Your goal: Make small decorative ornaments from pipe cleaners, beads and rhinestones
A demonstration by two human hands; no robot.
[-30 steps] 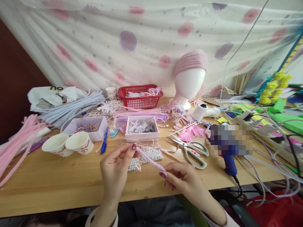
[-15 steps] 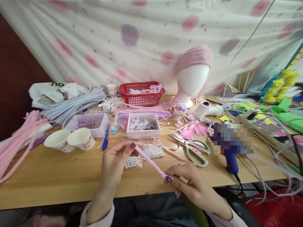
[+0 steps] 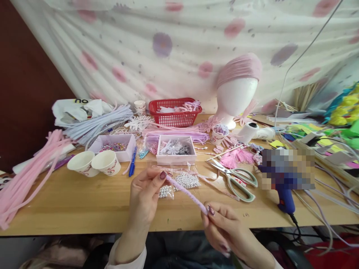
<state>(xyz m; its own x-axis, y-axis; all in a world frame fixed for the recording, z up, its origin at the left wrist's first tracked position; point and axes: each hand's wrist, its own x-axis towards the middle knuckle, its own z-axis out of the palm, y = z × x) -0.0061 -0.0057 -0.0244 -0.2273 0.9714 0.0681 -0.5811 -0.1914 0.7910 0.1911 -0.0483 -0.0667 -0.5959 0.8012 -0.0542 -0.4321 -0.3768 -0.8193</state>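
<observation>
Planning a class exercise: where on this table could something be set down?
Bare wood shows at front left, between the pink strips, white cups and left fingers, and at front right, between scissors, right fingers and blue handle. The back is crowded around the red basket and mannequin head.

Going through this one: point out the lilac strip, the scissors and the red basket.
Lilac strip (image 3: 187, 192): head view, middle of its visible length.
Scissors (image 3: 227, 171): head view, around the pivot.
Red basket (image 3: 175, 120): head view, front wall.
</observation>
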